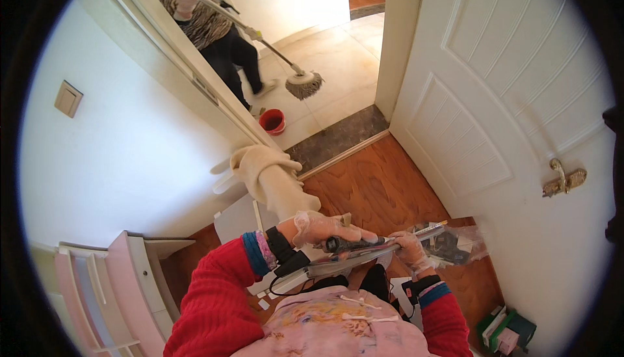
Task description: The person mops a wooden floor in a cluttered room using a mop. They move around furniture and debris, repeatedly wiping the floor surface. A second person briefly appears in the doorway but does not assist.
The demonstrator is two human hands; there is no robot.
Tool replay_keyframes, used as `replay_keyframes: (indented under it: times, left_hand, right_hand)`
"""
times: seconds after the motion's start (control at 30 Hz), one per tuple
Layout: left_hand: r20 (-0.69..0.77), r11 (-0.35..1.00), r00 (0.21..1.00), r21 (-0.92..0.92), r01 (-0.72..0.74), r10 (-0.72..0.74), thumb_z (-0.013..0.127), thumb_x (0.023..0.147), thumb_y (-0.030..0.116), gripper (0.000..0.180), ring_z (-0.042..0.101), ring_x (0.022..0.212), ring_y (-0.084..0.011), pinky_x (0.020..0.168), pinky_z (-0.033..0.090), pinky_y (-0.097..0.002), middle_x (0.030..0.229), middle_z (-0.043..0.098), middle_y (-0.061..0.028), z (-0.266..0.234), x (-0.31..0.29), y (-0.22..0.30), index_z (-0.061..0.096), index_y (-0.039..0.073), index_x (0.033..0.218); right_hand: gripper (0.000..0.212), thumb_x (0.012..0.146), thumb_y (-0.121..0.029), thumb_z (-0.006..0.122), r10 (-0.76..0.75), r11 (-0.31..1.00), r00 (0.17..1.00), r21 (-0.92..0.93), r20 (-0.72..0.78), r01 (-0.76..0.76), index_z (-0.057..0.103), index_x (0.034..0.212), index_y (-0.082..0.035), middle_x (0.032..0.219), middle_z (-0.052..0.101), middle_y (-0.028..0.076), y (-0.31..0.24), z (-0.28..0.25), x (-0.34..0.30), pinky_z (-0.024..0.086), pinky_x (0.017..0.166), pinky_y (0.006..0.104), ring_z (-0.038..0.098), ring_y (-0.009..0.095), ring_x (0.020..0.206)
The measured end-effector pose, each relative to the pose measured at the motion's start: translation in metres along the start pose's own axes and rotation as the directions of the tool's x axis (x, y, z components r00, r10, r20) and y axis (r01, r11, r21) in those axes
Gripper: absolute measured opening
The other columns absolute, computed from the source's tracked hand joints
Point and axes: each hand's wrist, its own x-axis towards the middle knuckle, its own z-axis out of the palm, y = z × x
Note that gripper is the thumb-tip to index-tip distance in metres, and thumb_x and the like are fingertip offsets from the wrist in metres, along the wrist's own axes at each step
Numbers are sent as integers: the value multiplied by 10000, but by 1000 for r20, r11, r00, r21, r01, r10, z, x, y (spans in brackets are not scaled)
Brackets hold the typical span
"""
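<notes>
Both my hands wear thin clear gloves and are in front of my body. My left hand (pixel 318 228) is closed over a dark object with a rounded end (pixel 337 245); its kind does not show. My right hand (pixel 411 251) grips a clear plastic bag (pixel 469 244) by its bunched edge. Dark things show inside the bag, on the right of that hand. A pale, flat strip of the plastic stretches between my two hands. Just beyond my left hand, a thick cream cloth (pixel 273 178) is draped over something standing by the wall.
A white door (pixel 481 97) with a metal handle (pixel 564 180) stands open at right. Beyond the doorway a person (pixel 221 38) holds a mop (pixel 303 84) near a red bucket (pixel 273 121). Pink-and-white shelving (pixel 133 285) is at lower left, a green box (pixel 504 331) at lower right.
</notes>
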Motion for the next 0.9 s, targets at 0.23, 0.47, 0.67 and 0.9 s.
replay_keyframes:
  times: [0.23,0.47,0.67,0.9]
  left_hand:
    - [-547,964,795,180,-195,263,560,915,329,490,373,513,-32,468,312,-175,815,642,39,-12,27,10,474,101,1340]
    - [-782,773,547,-138,-619,299,547,934,343,438,516,655,-61,607,413,-190,920,621,-2,-21,123,-34,525,83,1285]
    - [-725,877,615,-32,-480,310,534,937,359,549,566,923,-161,921,430,-325,1109,552,-62,-47,226,-31,390,89,1392]
    - [-535,835,683,510,-208,497,671,842,140,725,391,1282,-229,1039,320,-308,1405,400,-143,-48,304,-26,265,29,1432]
  right_hand:
    - [249,631,73,594,33,998,997,52,-69,-29,655,831,-62,992,646,138,43,-55,17,472,823,384,594,318,975]
    - [283,705,75,591,127,988,948,-45,-293,-146,615,958,-50,1022,634,137,101,-112,6,478,823,380,588,310,998]
    - [351,732,-5,603,362,928,826,79,-433,-365,584,1082,-35,1043,619,174,134,-136,-26,474,831,384,592,351,986]
    - [327,783,-54,604,451,848,662,57,-599,-527,583,1109,-43,954,634,194,177,-149,-78,490,757,374,631,338,896]
